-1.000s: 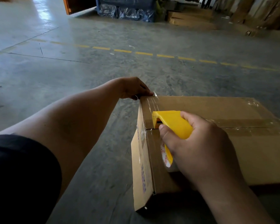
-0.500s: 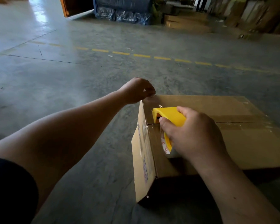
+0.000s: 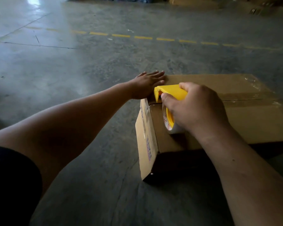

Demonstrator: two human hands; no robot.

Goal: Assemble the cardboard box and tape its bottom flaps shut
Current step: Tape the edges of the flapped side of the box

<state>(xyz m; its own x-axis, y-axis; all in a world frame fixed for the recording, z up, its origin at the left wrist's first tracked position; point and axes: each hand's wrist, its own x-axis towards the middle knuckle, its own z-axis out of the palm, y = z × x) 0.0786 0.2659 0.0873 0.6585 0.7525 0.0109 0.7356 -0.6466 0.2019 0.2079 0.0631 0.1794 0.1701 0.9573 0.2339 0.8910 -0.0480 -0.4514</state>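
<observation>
Brown cardboard box (image 3: 235, 118) on grey concrete floor (image 3: 72, 70), taped flap seam running left-right. Right hand (image 3: 196, 108) clamped on yellow plastic tape dispenser (image 3: 168, 93) at the seam's left end. Left hand (image 3: 147, 84) flat, fingers spread, pressing the far-left corner. Tape strip itself indistinct; box's right end cut off.

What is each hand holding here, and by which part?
Right hand grips the yellow tape dispenser around its body. Left hand holds nothing, lying flat on the cardboard box.
</observation>
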